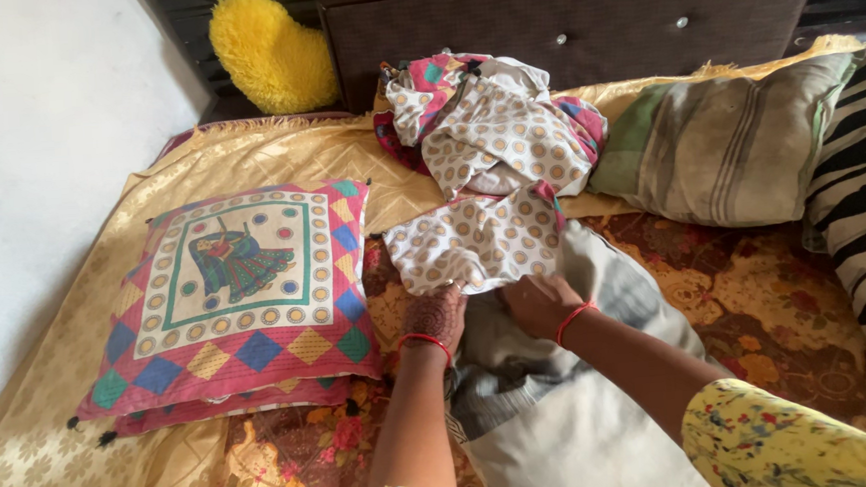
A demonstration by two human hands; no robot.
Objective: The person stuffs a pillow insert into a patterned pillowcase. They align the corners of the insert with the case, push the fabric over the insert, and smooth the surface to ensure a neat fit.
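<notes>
I see my left hand and right hand both gripping the near edge of the dotted cover, which lies over the grey pillow on the bed. Left lies a patterned cushion; far right, a striped pillow.

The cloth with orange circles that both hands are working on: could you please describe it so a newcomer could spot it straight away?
On the bed, find the grey pillow in front of the person. The white cloth printed with orange circles lies at its far end, where the left hand and right hand meet it. The patchwork cushion beside it has coloured diamonds instead.
</notes>
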